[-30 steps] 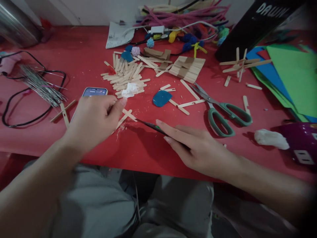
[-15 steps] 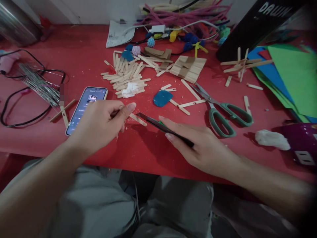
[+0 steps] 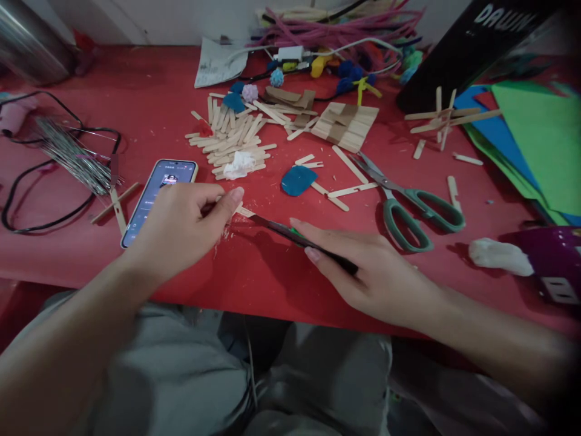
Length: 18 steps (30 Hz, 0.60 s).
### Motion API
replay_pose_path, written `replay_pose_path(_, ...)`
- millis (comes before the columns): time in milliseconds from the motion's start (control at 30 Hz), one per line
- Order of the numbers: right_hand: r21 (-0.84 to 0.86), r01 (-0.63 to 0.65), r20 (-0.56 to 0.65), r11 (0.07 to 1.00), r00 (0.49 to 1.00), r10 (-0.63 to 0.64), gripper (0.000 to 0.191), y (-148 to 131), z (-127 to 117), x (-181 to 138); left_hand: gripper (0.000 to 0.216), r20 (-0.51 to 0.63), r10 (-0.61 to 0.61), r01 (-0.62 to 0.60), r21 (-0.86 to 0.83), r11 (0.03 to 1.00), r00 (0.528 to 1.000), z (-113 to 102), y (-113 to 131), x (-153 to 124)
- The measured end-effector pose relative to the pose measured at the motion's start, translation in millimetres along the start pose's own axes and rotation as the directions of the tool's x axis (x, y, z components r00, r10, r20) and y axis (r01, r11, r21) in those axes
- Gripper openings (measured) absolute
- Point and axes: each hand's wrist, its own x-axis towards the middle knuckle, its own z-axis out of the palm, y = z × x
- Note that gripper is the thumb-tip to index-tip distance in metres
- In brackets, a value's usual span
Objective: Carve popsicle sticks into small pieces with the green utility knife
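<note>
My left hand (image 3: 195,221) pinches a wooden craft stick (image 3: 246,211) between thumb and fingers, just above the red tabletop. A small cut mark shows near the part of the stick that juts out. In my right hand (image 3: 363,266) is a black utility knife (image 3: 295,236) with a bit of green on it, its blade pointing left. The blade tip meets or overlaps the free end of the stick; exact contact cannot be made out. Fine wood shavings lie below my left fingers. A blue petal-shaped piece (image 3: 299,180) and notched sticks (image 3: 351,189) lie just beyond.
A phone (image 3: 158,188) lies partly under my left forearm. Green-handled scissors (image 3: 408,206) rest beyond my right hand. Behind are a pile of craft sticks (image 3: 236,133), a black bottle (image 3: 458,54) and coloured sheets (image 3: 535,145). Metal wires (image 3: 77,154) lie left, a purple tool (image 3: 554,260) right.
The knife blade has come to the outer end of the craft stick, and less of the stick shows beyond my left fingers. My left thumb has shifted slightly left.
</note>
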Motion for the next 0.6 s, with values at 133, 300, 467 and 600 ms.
replay_pose_path(133,-0.011,-0.014,-0.015,1.000,1.000,0.014,0.043,1,1,0,0.045,0.128,-0.056,0.059,-0.018,0.998,0.990,-5,0,1)
replay_pose_path(300,-0.003,-0.023,-0.037,1.000,0.999,0.023,0.043,1,0,1,0.043,0.230,-0.041,0.053,-0.046,0.998,0.972,-5,-6,2)
replay_pose_path(467,-0.010,-0.040,-0.044,0.999,0.998,0.039,0.043,1,0,2,0.041,0.275,-0.002,0.008,-0.021,1.000,0.961,-2,-10,2)
replay_pose_path(600,-0.019,-0.040,-0.050,0.999,0.998,0.039,0.042,1,0,1,0.041,0.261,0.012,-0.018,0.019,1.000,0.965,-2,-9,2)
